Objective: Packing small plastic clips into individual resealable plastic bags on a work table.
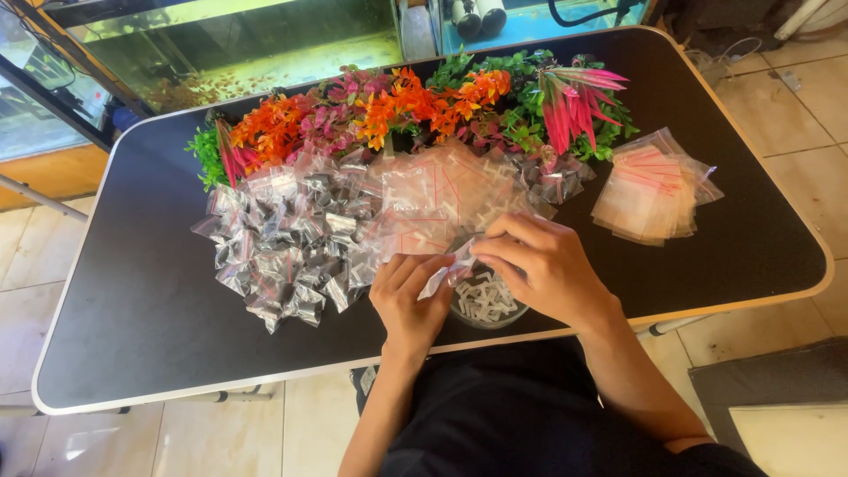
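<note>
**Small clear bag pinched over a bowl of white pieces**

At six o'clock on the matte black table [141,300], both hands meet above a round glass bowl [485,307] heaped with small white plastic pieces. Left hand [409,296] and right hand [539,265] pinch one small clear bag [444,276] between fingertips — thin, glossy, crinkled film. Toward nine o'clock lies a heap of filled bags [283,252], shiny and puckered. At two o'clock sits a flat stack of empty zip bags [652,185] with red strips. At twelve — spiky artificial plants [415,110], orange, pink and green.
</note>
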